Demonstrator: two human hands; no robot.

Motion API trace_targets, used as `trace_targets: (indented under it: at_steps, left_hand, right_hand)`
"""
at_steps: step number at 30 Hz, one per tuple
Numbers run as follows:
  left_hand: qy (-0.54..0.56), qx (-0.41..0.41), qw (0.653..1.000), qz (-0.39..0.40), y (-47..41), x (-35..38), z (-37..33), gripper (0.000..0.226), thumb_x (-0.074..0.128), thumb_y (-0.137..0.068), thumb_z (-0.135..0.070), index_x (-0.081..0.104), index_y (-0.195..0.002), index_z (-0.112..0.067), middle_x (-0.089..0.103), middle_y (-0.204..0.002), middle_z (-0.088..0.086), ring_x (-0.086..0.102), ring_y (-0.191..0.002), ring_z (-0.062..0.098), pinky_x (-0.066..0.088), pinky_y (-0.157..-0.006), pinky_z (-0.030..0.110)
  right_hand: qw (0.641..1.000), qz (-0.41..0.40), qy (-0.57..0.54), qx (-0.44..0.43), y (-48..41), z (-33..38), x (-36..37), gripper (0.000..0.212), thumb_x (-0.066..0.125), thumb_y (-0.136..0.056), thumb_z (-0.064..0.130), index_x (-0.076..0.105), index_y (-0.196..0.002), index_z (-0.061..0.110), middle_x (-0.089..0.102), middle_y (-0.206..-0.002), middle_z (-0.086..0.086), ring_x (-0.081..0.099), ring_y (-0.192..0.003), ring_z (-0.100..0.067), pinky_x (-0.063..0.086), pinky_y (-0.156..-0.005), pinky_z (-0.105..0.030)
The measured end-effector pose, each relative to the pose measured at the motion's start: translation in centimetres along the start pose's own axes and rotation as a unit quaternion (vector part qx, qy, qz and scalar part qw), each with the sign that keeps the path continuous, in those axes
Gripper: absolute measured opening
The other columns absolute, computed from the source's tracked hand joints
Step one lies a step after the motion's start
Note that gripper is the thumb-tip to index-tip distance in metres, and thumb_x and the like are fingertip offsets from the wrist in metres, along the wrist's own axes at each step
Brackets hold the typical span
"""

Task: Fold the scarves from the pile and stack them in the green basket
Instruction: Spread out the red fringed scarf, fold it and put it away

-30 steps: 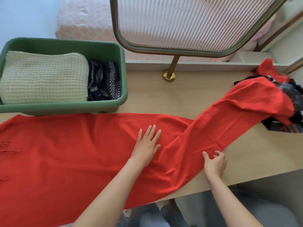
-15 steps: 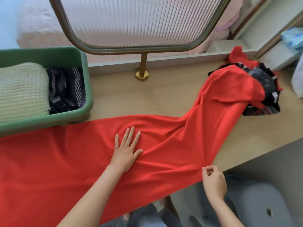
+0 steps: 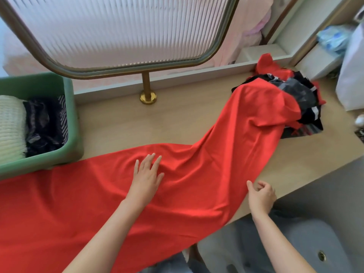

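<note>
A long red scarf (image 3: 197, 184) lies spread across the wooden table (image 3: 177, 123). Its far end still drapes over the pile of dark and red scarves (image 3: 303, 101) at the back right. My left hand (image 3: 146, 178) rests flat on the middle of the red scarf, fingers straight. With curled fingers, my right hand (image 3: 261, 196) pinches the scarf's near right edge by the table's front edge. The green basket (image 3: 71, 125) stands at the left. Inside it, a folded cream knit scarf (image 3: 9, 125) sits beside a folded dark patterned scarf (image 3: 45, 123).
A ribbed glass screen (image 3: 122, 30) in a brass frame stands on a brass post (image 3: 146, 89) at the back of the table. A white bag (image 3: 352, 75) sits at the far right. A grey seat (image 3: 295, 243) is below the table's front edge.
The view has swung right, so the basket sits farther left. My right hand has shifted along the scarf's near edge. My left hand stays flat on the scarf.
</note>
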State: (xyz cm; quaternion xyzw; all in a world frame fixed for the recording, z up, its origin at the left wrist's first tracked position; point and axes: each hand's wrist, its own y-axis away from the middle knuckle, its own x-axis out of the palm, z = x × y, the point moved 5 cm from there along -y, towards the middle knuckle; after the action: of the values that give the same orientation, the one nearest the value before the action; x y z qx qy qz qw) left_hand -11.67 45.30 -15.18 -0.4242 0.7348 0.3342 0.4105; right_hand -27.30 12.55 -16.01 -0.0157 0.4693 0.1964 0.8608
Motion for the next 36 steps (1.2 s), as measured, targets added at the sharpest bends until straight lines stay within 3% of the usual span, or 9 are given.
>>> trace_targets:
  at_steps: [2,5,11,15,21,24,28,32,36]
  left_hand:
    - [0.004,0.019,1.000,-0.003,-1.5,0.3,-2.0,0.056,0.050,-0.099,-0.026,0.029,-0.150,-0.016,0.025,-0.158,0.006,0.017,-0.147,0.021,0.001,-0.119,0.042]
    - [-0.020,0.041,0.998,0.032,-3.6,1.4,-5.0,0.057,0.040,-0.102,-0.032,0.017,-0.153,-0.022,0.012,-0.161,-0.002,0.005,-0.149,0.013,-0.004,-0.118,0.039]
    - [-0.042,0.029,0.995,0.084,-5.6,4.6,-8.5,0.064,0.025,-0.099,-0.049,0.005,-0.154,-0.022,-0.004,-0.162,0.001,-0.007,-0.148,0.014,-0.008,-0.117,0.039]
    - [-0.043,0.001,0.992,0.117,-6.2,5.8,-8.7,0.065,0.032,-0.102,-0.043,-0.001,-0.154,-0.023,-0.012,-0.161,-0.004,-0.016,-0.145,0.009,-0.007,-0.117,0.043]
    - [-0.022,-0.008,0.996,0.091,-6.9,6.2,-8.3,0.068,0.035,-0.101,-0.045,-0.003,-0.153,-0.023,-0.010,-0.160,-0.007,-0.020,-0.140,0.003,-0.007,-0.117,0.044]
    - [-0.021,-0.010,0.997,0.072,-7.4,6.1,-8.4,0.066,0.033,-0.100,-0.047,0.006,-0.154,-0.021,-0.001,-0.161,-0.006,-0.012,-0.143,0.004,-0.009,-0.117,0.043]
    - [-0.029,-0.001,1.000,0.004,-8.5,5.4,-9.2,0.073,0.016,-0.090,-0.055,0.033,-0.149,-0.015,0.036,-0.152,0.006,0.026,-0.144,0.020,-0.005,-0.117,0.044]
    - [-0.010,0.021,1.000,-0.011,-11.6,5.3,-11.3,0.049,0.051,-0.098,-0.028,0.043,-0.142,-0.009,0.053,-0.134,0.014,0.046,-0.128,0.032,0.019,-0.115,0.048]
    - [0.027,0.028,0.999,0.020,-15.3,5.7,-14.6,0.049,0.059,-0.094,-0.022,0.047,-0.138,-0.006,0.057,-0.122,0.017,0.049,-0.117,0.037,0.031,-0.103,0.040]
  right_hand:
    - [1.000,0.003,0.018,0.005,-1.8,0.5,-0.1,0.046,0.069,-0.085,0.033,0.056,-0.117,0.003,0.053,-0.124,-0.018,0.041,-0.119,-0.036,0.032,-0.099,-0.045]
    - [0.999,0.018,0.039,0.021,-4.3,1.2,0.0,0.047,0.069,-0.084,0.039,0.058,-0.116,0.006,0.049,-0.130,-0.018,0.038,-0.120,-0.037,0.032,-0.099,-0.047]
    - [0.997,0.041,0.053,-0.023,-7.3,1.2,0.3,0.021,0.065,-0.088,0.029,0.066,-0.093,0.009,0.055,-0.119,-0.012,0.040,-0.109,-0.032,0.033,-0.092,-0.037]
    - [0.998,0.016,0.047,-0.043,-6.8,-0.9,-2.0,0.018,0.063,-0.088,0.023,0.065,-0.092,0.006,0.059,-0.113,-0.012,0.039,-0.104,-0.030,0.031,-0.089,-0.039]
    - [0.999,0.005,0.051,-0.018,-5.8,-5.4,-5.1,0.010,0.067,-0.085,0.017,0.063,-0.084,0.008,0.057,-0.109,-0.016,0.038,-0.104,-0.031,0.029,-0.088,-0.038]
    - [0.998,0.004,0.060,-0.007,-6.0,-5.8,-4.9,0.010,0.068,-0.084,0.019,0.064,-0.081,0.010,0.057,-0.110,-0.014,0.038,-0.104,-0.030,0.030,-0.089,-0.038]
    - [0.997,-0.011,0.070,-0.036,-6.5,-5.3,-4.6,0.023,0.074,-0.079,0.024,0.067,-0.096,0.010,0.055,-0.114,-0.014,0.039,-0.103,-0.033,0.032,-0.090,-0.042]
    - [0.999,-0.006,0.037,0.014,-9.2,-4.2,-4.6,0.039,0.071,-0.082,0.036,0.064,-0.111,0.010,0.053,-0.124,-0.017,0.037,-0.111,-0.034,0.031,-0.093,-0.043]
    - [0.999,-0.005,0.005,0.036,-12.0,-2.9,-4.2,0.038,0.068,-0.084,0.039,0.065,-0.110,0.012,0.052,-0.126,-0.015,0.036,-0.115,-0.034,0.029,-0.097,-0.042]
